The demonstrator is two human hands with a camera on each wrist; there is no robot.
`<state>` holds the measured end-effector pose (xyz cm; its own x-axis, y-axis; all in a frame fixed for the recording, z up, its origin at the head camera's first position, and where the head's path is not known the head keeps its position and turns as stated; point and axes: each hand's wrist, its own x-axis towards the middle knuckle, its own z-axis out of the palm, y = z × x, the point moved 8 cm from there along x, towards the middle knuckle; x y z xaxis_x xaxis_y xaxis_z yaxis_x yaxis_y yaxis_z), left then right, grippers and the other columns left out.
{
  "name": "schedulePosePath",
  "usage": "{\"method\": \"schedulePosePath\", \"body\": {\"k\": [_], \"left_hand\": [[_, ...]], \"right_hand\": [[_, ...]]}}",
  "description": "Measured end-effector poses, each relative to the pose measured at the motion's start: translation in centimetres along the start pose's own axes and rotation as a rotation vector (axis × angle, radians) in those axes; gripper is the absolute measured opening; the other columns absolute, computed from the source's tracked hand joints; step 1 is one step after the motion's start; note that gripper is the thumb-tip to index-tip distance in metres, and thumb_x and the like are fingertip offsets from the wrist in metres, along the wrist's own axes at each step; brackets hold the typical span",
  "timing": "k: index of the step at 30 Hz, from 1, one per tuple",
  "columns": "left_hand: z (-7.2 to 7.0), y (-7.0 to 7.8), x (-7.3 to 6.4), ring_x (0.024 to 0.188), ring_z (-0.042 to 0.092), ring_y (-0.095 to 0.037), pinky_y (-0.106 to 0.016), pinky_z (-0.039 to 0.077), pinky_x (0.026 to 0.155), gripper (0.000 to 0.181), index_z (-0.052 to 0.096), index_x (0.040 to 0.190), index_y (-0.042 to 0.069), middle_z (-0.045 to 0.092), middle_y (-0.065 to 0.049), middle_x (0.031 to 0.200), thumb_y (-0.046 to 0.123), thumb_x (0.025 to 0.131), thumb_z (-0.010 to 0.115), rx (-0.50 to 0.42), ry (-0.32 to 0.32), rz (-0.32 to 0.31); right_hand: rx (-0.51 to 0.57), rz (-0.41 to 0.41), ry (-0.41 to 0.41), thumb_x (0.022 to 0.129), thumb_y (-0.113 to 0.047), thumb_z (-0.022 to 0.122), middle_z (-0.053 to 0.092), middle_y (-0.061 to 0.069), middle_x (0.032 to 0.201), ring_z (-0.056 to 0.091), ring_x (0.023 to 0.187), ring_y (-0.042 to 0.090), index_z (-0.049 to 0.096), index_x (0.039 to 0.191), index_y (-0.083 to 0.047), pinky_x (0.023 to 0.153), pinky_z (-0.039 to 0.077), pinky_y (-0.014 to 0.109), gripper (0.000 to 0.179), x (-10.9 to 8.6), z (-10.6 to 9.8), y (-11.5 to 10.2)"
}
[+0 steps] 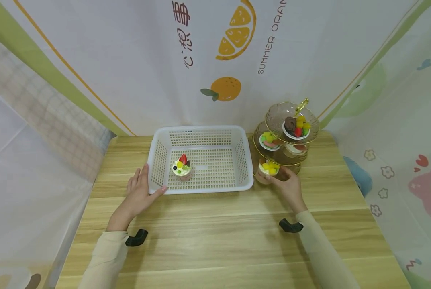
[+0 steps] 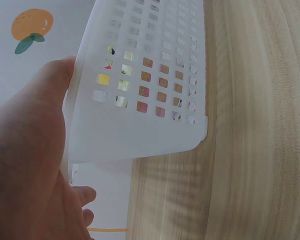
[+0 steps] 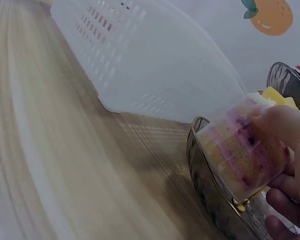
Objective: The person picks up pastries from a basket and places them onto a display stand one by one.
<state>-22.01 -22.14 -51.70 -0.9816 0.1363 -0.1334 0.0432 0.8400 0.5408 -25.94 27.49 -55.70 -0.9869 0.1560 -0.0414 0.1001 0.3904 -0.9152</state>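
My right hand (image 1: 287, 186) pinches a small cake cup (image 3: 245, 145) topped with yellow fruit cubes, its pink and tan layers showing through the clear side. The cup is at the lowest tier of a tiered stand (image 3: 205, 175) with gold rims, tilted over the tier's edge in the right wrist view. With its thumb on the front rim and fingers along the left side, my left hand (image 1: 140, 192) rests on a white plastic basket (image 1: 201, 192). Inside the basket, toward the left, stands another cake cup (image 1: 182, 168) with a strawberry and other fruit on top.
Higher on the stand are a chocolate-and-fruit cake cup (image 1: 296, 129) on the top tier, and a green-and-yellow topped cup (image 1: 269, 141) and a pale cup (image 1: 295, 149) on the middle one. A printed curtain (image 1: 128, 60) hangs behind the wooden table (image 1: 215, 241).
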Motion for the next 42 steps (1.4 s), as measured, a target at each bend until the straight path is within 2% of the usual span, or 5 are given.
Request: {"method": "schedulePosePath", "body": {"k": [5, 11, 16, 29, 42], "left_hand": [[0.0, 0.0, 0.0, 0.153, -0.010, -0.046, -0.070, -0.004, 0.117, 0.110, -0.016, 0.157, 0.005, 0.000, -0.027, 0.165, 0.061, 0.093, 0.055, 0.002, -0.004, -0.002], [0.0, -0.1, 0.0, 0.152, -0.007, -0.048, -0.070, -0.003, 0.117, 0.110, -0.013, 0.157, 0.004, 0.002, -0.028, 0.165, 0.060, 0.093, 0.056, 0.003, 0.005, -0.003], [0.0, -0.2, 0.1, 0.152, -0.006, -0.049, -0.070, -0.003, 0.117, 0.110, -0.012, 0.157, 0.003, 0.003, -0.028, 0.165, 0.059, 0.093, 0.057, -0.004, 0.011, -0.005], [0.1, -0.3, 0.2, 0.152, -0.007, -0.048, -0.069, -0.004, 0.117, 0.111, -0.013, 0.157, 0.004, 0.002, -0.028, 0.165, 0.060, 0.092, 0.057, -0.011, 0.008, -0.004], [0.0, -0.1, 0.0, 0.152, -0.006, -0.048, -0.069, -0.004, 0.117, 0.110, -0.014, 0.157, 0.004, 0.002, -0.029, 0.165, 0.060, 0.093, 0.056, -0.002, 0.006, -0.006]], "right_hand": [[-0.023, 0.011, 0.052, 0.079, -0.034, 0.084, 0.063, 0.023, 0.131, 0.059, 0.124, 0.034, 0.060, 0.131, 0.003, 0.103, 0.050, 0.041, 0.067, 0.4, 0.0, 0.0], [-0.028, 0.002, 0.153, 0.079, -0.028, 0.084, 0.071, 0.022, 0.115, 0.066, 0.099, 0.021, 0.067, 0.119, 0.003, 0.070, 0.049, 0.008, 0.053, 0.8, 0.1, -0.2], [0.000, -0.059, 0.226, 0.077, -0.022, 0.086, 0.073, 0.024, 0.109, 0.070, 0.098, 0.029, 0.070, 0.113, 0.005, 0.069, 0.044, 0.003, 0.048, 1.0, 0.3, -1.3], [-0.002, -0.099, 0.333, 0.070, -0.026, 0.091, 0.069, 0.016, 0.122, 0.061, 0.120, 0.031, 0.066, 0.121, -0.001, 0.105, 0.045, 0.045, 0.062, 1.8, 1.3, -2.0], [-0.207, -0.088, 0.423, 0.065, -0.039, 0.092, 0.074, 0.027, 0.093, 0.068, 0.094, 0.044, 0.071, 0.103, 0.003, 0.085, 0.051, 0.053, 0.061, 1.9, 1.7, -2.2]]}}
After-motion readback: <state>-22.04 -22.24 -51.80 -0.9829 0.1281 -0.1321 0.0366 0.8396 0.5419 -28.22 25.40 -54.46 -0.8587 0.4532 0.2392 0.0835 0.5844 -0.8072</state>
